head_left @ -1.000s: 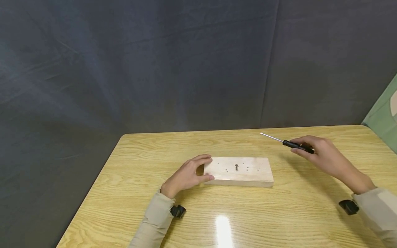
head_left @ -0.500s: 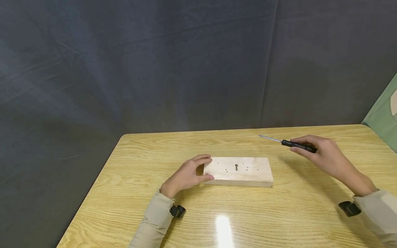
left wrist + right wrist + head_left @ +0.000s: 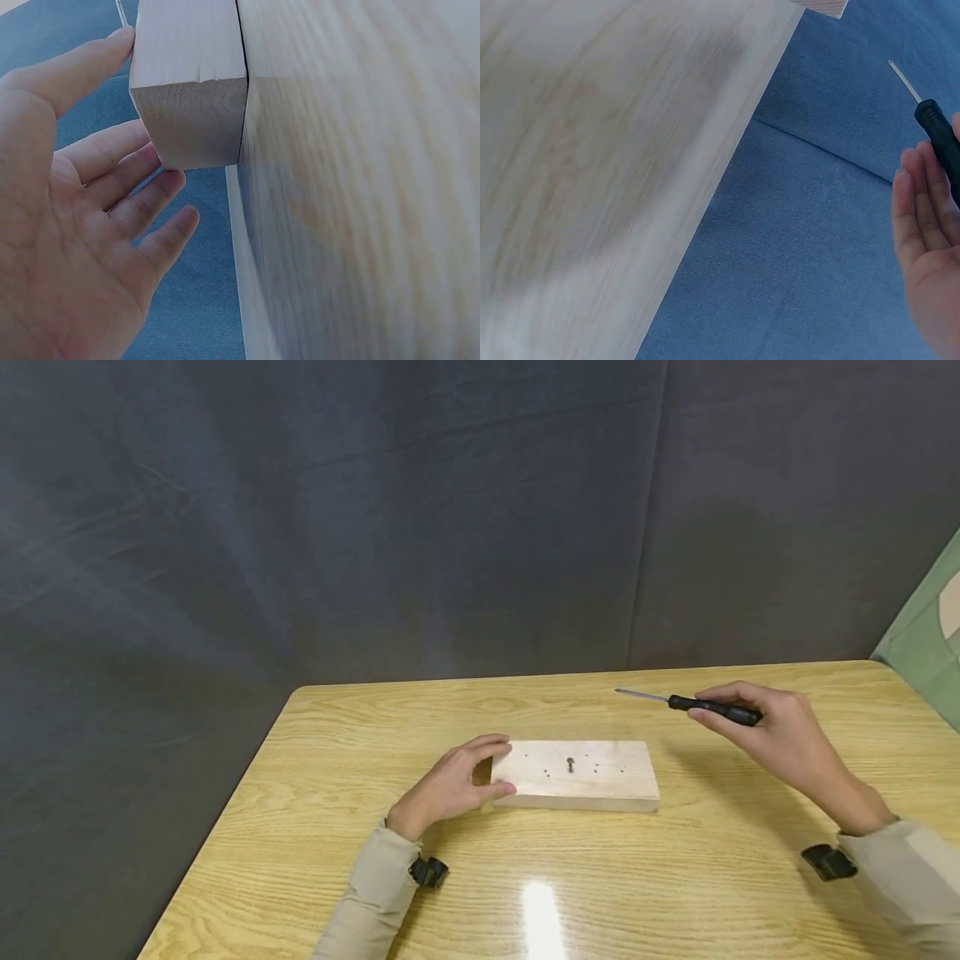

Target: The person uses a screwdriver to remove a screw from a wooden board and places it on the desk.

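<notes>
A pale wooden block [image 3: 618,783] lies flat on the table, with several small holes in its top and a screw [image 3: 571,765] standing near its middle. My left hand [image 3: 450,783] holds the block's left end, thumb on the near side and fingers on the far side. In the left wrist view the thumb and fingertips of that hand [image 3: 90,217] meet the end of the block [image 3: 196,120]. To the right, above the table, my right hand [image 3: 783,739] grips a screwdriver [image 3: 716,708] by its black handle. Its metal shaft points left, behind and above the block's right end.
The wood-grain table [image 3: 337,860] has a far edge just behind the block. Dark cloth [image 3: 450,527] hangs behind it. A green cloth [image 3: 926,643] shows at the far right. Black wrist cameras [image 3: 429,871] sit on both sleeves.
My right hand has moved slightly left with the screwdriver, and the shaft's tip has come lower and further left. The left hand and the block stay essentially in place.
</notes>
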{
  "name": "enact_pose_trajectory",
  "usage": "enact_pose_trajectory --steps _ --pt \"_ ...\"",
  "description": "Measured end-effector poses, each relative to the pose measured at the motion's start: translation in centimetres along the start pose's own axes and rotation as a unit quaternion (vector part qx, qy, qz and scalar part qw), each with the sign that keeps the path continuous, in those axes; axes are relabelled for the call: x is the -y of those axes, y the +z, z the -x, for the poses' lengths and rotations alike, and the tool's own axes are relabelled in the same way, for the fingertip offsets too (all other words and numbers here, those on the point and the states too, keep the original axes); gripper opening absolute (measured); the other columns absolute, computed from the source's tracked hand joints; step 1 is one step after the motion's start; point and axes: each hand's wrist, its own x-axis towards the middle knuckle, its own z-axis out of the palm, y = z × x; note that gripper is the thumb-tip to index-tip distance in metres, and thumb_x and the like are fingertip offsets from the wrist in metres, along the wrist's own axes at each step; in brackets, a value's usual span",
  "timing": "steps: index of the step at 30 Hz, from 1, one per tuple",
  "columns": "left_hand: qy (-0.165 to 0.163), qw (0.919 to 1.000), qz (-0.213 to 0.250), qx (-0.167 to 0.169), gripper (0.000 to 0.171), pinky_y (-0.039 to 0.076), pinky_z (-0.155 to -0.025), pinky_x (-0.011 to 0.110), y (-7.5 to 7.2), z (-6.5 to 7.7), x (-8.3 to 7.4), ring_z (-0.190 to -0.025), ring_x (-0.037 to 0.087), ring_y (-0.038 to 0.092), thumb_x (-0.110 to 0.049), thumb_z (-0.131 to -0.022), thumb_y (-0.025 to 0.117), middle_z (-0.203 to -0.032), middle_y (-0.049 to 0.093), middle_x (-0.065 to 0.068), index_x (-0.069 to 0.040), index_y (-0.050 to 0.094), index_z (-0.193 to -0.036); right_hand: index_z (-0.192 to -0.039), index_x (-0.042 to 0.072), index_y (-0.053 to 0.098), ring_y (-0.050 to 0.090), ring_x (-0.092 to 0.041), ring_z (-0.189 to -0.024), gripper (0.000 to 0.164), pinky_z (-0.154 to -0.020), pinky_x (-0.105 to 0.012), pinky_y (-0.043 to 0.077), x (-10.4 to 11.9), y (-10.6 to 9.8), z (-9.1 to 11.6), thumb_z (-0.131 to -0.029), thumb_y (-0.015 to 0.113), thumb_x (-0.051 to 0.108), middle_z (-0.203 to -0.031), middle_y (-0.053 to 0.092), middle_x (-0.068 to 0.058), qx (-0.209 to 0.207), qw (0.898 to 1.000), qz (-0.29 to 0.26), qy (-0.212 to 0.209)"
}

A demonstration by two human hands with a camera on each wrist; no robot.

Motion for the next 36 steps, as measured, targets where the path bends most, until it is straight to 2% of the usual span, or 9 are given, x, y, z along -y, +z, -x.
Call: enact_pose_trajectory --steps 3,5,10,13,18,24,30,36 --pt "-0.001 1.0 0.002 -0.001 0.064 0.037 -0.118 0.045 0.0 0.1 0.0 -0.148 0.023 0.035 -0.044 -0.094 0.066 -0.159 0.038 -0.002 -0.015 0.048 -0.148 -0.097 0.013 0.078 0.055 0.011 -0.066 0.024 -0.052 -0.011 0.041 0.3 0.2 -0.1 -0.075 0.086 0.006 -0.089 0.072 0.009 -0.008 1.0 -0.005 0.001" --pt "0.0 1.0 0.002 -0.002 0.064 0.037 -0.118 0.045 0.1 0.0 0.1 -0.148 0.023 0.035 -0.044 -0.094 0.066 -0.158 0.038 -0.002 -0.015 0.048 -0.148 -0.095 0.013 0.078 0.055 0.012 -0.066 0.024 -0.052 -0.01 0.041 0.5 0.3 -0.2 -0.074 0.086 0.005 -0.088 0.073 0.005 -0.011 1.0 -0.01 0.002" --pt "0.0 1.0 0.0 -0.002 0.064 0.036 -0.119 0.045 0.1 0.0 0.1 -0.148 0.023 0.034 -0.044 -0.094 0.066 -0.159 0.038 -0.002 -0.015 0.048 -0.148 -0.092 0.015 0.078 0.055 0.01 -0.062 0.022 -0.051 -0.011 0.041 0.9 0.4 -0.5 -0.074 0.086 0.006 -0.087 0.065 0.028 -0.014 1.0 -0.023 0.006" --pt "0.0 1.0 0.001 -0.003 0.064 0.036 -0.119 0.045 0.0 0.0 0.2 -0.148 0.023 0.034 -0.044 -0.094 0.066 -0.159 0.038 -0.002 -0.016 0.048 -0.148 -0.09 0.017 0.079 0.055 0.007 -0.058 0.022 -0.05 -0.012 0.041 1.2 0.5 -0.7 -0.073 0.087 0.007 -0.086 0.061 0.037 -0.017 0.999 -0.033 0.011" --pt "-0.003 1.0 0.007 0.0 0.064 0.036 -0.118 0.045 0.0 -0.1 0.2 -0.148 0.023 0.034 -0.044 -0.094 0.067 -0.159 0.038 -0.003 -0.016 0.048 -0.148 -0.089 0.016 0.078 0.057 0.005 -0.059 0.023 -0.049 -0.012 0.041 1.6 0.7 -1.1 -0.071 0.089 0.006 -0.083 0.063 0.035 -0.014 0.997 -0.059 0.039" --pt "-0.005 0.9999 0.012 0.003 0.064 0.036 -0.119 0.046 0.0 -0.1 0.1 -0.148 0.023 0.034 -0.043 -0.094 0.067 -0.159 0.038 -0.002 -0.016 0.048 -0.148 -0.089 0.016 0.077 0.059 0.002 -0.06 0.021 -0.049 -0.014 0.044 2.0 0.8 -1.4 -0.072 0.089 0.012 -0.081 0.064 0.031 0.009 0.994 -0.068 0.081" --pt "0.0 0.9999 0.013 0.001 0.063 0.036 -0.119 0.046 0.0 -0.2 0.1 -0.148 0.023 0.034 -0.043 -0.093 0.067 -0.159 0.038 -0.001 -0.016 0.049 -0.148 -0.091 0.016 0.077 0.06 0.003 -0.062 0.021 -0.05 -0.015 0.044 2.4 1.0 -1.6 -0.074 0.089 0.015 -0.083 0.064 0.031 0.015 0.993 -0.072 0.089" --pt "-0.001 0.9999 0.013 0.001 0.063 0.036 -0.119 0.046 0.0 -0.2 0.2 -0.148 0.023 0.034 -0.043 -0.093 0.068 -0.158 0.039 -0.001 -0.016 0.049 -0.147 -0.09 0.016 0.076 0.057 0.004 -0.066 0.024 -0.053 -0.016 0.039 2.8 1.2 -2.0 -0.071 0.089 0.01 -0.086 0.066 0.029 -0.006 0.992 -0.088 0.087"
